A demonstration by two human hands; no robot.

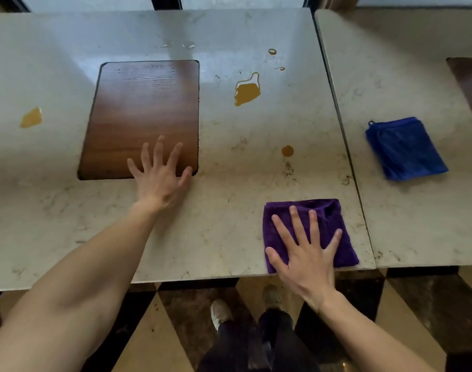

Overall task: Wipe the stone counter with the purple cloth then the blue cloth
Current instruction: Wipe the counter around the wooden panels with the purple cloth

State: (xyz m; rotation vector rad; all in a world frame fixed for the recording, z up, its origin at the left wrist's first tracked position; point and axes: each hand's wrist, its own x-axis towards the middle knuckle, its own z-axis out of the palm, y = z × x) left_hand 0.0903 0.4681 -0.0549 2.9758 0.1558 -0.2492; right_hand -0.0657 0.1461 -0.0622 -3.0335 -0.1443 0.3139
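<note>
Head view: the right hand [307,253] lies flat, palm down, on the purple cloth [329,224], with all five fingers straight and spread; nothing is gripped. The heel of the palm overhangs the near edge of the bench [229,224], and the forearm runs off the lower right of the frame. The purple cloth is folded into a rough square and sits at the near right corner of the bench, its near edge about flush with the bench edge; the hand covers its near left portion. The left hand [159,175] is likewise open and flat, fingers straight and fanned; the palm rests on the stone, and the fingertips reach onto the near right corner of a wooden inset panel [143,111] set into the bench top. The left forearm extends to the lower left corner of the frame. The blue cloth [404,149] lies folded on the adjoining stone slab [417,224] to the right, well apart from both hands. Amber liquid spills [247,92] sit toward the far right of the bench, with a small drop [287,150] beyond the purple cloth and another patch [31,118] near the left edge. A second dark panel at the right frame edge is cut off. Below the bench edge, shoes and dark trouser legs are visible but blurred.
</note>
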